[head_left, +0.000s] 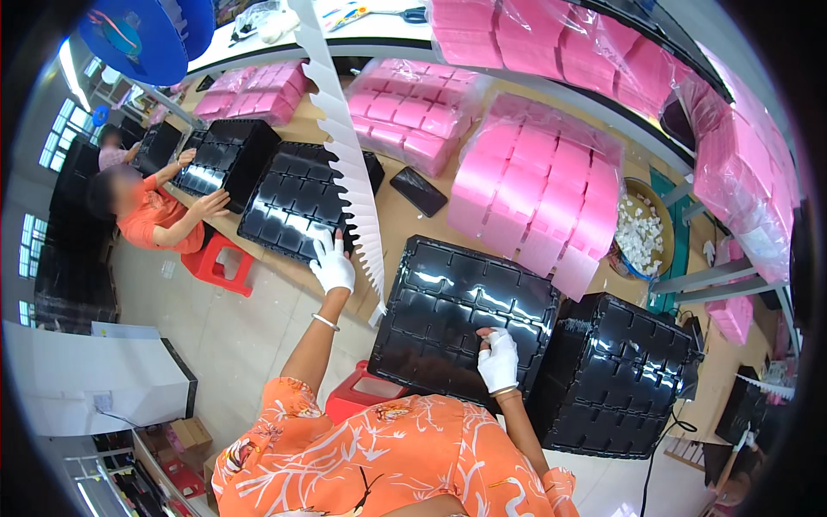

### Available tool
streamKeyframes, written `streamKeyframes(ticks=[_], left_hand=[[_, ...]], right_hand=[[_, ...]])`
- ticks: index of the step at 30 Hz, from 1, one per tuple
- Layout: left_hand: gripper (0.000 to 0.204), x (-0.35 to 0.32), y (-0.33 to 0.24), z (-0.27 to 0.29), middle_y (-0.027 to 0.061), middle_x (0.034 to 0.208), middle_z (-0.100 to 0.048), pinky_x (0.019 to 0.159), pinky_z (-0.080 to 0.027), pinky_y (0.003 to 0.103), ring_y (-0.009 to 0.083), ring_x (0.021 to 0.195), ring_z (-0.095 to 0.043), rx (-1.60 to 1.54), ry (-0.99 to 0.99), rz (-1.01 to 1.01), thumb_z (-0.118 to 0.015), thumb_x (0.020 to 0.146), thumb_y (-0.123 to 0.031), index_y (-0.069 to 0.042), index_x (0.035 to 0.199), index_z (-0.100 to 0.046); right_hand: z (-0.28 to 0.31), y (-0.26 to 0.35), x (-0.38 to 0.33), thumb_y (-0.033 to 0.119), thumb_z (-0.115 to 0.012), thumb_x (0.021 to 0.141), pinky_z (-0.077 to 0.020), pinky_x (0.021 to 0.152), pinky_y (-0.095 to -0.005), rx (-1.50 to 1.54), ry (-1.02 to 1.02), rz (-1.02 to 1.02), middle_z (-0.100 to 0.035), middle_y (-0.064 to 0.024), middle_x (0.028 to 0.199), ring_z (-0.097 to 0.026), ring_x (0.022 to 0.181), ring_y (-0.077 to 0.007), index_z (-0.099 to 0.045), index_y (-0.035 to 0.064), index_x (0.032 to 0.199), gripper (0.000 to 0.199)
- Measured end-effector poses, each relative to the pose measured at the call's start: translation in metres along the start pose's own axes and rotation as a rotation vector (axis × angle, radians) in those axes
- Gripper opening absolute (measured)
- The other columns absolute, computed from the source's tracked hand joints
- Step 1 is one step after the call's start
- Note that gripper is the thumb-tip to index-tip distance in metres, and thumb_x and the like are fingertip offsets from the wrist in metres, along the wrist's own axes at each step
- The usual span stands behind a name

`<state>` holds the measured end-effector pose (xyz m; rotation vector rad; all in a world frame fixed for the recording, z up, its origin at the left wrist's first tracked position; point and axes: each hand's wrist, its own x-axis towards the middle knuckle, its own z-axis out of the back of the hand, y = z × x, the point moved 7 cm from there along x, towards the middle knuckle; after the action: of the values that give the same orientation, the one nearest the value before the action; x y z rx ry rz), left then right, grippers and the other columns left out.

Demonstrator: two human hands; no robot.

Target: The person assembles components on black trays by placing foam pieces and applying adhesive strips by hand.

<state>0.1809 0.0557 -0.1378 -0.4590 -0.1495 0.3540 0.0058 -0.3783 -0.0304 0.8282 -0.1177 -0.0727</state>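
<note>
My left hand (332, 261), in a white glove with bare fingertips, is stretched out with its fingers apart. It lies over the near edge of a stack of black plastic trays (297, 196); whether it touches them I cannot tell. Close to its right side, a long white strip with a toothed edge (345, 164) runs down from above. My right hand (498, 362), gloved the same way, rests over a black moulded tray (457, 302) directly in front of me. Its fingers are curled in; anything between them is hidden.
A tall stack of black trays (616, 375) stands to the right. Bundles of pink foam sheets (538, 185), a dark phone (419, 190) and a bowl of white scraps (639, 233) are on the table. On the left, a person in orange (155, 215) handles other black trays (226, 159).
</note>
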Motion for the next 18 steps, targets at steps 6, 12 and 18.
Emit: streamKeyframes(ticks=[6,12,18], left_hand=[[0.06,0.01,0.073,-0.004,0.0067,0.162,-0.026,0.104,-0.025,0.07,0.0313,0.148,-0.021,-0.019,-0.092,-0.097,-0.057,0.094,-0.027,-0.021,0.151,-0.04],[0.057,-0.067,-0.097,0.065,0.0099,0.119,-0.067,0.095,-0.047,0.028,0.0175,0.108,-0.062,-0.869,0.631,-0.054,-0.054,0.077,0.009,0.0,0.134,-0.058],[0.032,-0.12,-0.135,0.107,0.0062,0.105,-0.071,0.089,-0.05,0.032,0.0163,0.097,-0.064,-0.585,0.931,-0.288,-0.069,0.081,-0.009,-0.005,0.113,-0.07]], right_hand=[[-0.009,0.012,0.008,0.0,-0.061,0.081,-0.0516,0.081,-0.0405,0.064,0.066,0.026,-0.067,-0.0108,0.095,-0.064,0.089,-0.0315,-0.069,0.009,0.096,0.02],[0.0,-0.01,0.007,0.001,-0.058,0.085,-0.0542,0.081,-0.0337,0.27,0.112,-0.176,-0.069,-0.0138,0.099,-0.069,0.088,-0.026,-0.069,0.005,0.105,0.023],[-0.003,0.038,0.023,0.003,-0.06,0.087,-0.0532,0.08,-0.0315,0.384,0.252,-0.081,-0.068,-0.0105,0.098,-0.069,0.088,-0.0226,-0.069,0.0082,0.108,0.023]])
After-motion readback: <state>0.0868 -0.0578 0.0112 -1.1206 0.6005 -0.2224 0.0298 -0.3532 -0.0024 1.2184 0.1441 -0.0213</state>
